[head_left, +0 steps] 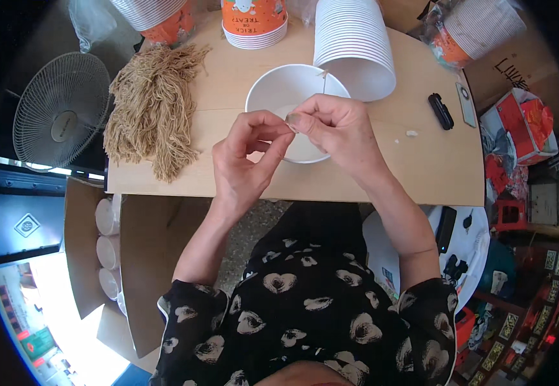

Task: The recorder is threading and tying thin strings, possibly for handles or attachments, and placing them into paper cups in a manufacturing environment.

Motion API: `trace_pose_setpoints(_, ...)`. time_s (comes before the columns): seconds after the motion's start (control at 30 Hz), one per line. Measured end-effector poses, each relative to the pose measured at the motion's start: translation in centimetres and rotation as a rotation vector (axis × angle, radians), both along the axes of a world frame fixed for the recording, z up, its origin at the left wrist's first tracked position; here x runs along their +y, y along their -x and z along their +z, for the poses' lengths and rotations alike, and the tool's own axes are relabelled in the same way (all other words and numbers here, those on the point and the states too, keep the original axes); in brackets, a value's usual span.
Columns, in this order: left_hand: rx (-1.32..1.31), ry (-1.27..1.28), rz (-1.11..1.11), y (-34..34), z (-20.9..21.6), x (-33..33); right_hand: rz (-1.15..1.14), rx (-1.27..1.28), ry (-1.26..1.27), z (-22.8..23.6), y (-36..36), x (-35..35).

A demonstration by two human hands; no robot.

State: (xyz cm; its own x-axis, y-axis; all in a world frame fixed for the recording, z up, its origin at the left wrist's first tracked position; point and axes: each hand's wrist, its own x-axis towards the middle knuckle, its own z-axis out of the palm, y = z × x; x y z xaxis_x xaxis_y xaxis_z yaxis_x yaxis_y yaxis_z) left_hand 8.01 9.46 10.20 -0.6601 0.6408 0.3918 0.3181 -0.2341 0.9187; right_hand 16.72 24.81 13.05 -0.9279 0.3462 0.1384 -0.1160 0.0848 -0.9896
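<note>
My left hand (247, 151) and my right hand (340, 132) meet over the near part of a white paper bucket (266, 90), fingertips pinched together. Between them shows a small pale bit that looks like the end of a thin tan string (324, 82). That string passes through or over the bucket's far rim, where a short tuft sticks up, and drops behind my right hand. The bucket's open mouth faces me, with its near side partly covered by my hands. To the left lies a thick bundle of tan strings (154, 106).
A stack of white buckets (353, 45) lies tipped beside the bucket. Orange printed buckets (254, 19) stand at the back. On the right are a black folding knife or cutter (440, 110) and a phone-like slab (465, 103). An open carton (144, 257) stands below left, near a fan (62, 112).
</note>
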Motion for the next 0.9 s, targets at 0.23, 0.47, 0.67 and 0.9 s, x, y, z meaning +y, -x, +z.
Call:
trace_pose_setpoints(0.23,0.446,-0.078,0.275,-0.1,-1.4,0.3,-0.019,-0.101,0.046,0.5,0.2,-1.0)
trace_pose_setpoints(0.47,0.785,-0.158,0.409,0.4,-1.7,0.5,0.002,-0.165,-0.024,0.9,0.6,-1.1)
trace_pose_setpoints(0.67,0.721,-0.13,0.398,0.5,-1.3,0.3,0.037,-0.171,0.087,1.2,0.6,-0.8)
trace_pose_setpoints(0.9,0.397,-0.024,0.215,0.6,-0.3,-0.3,0.011,-0.168,0.077,1.3,0.9,-0.3)
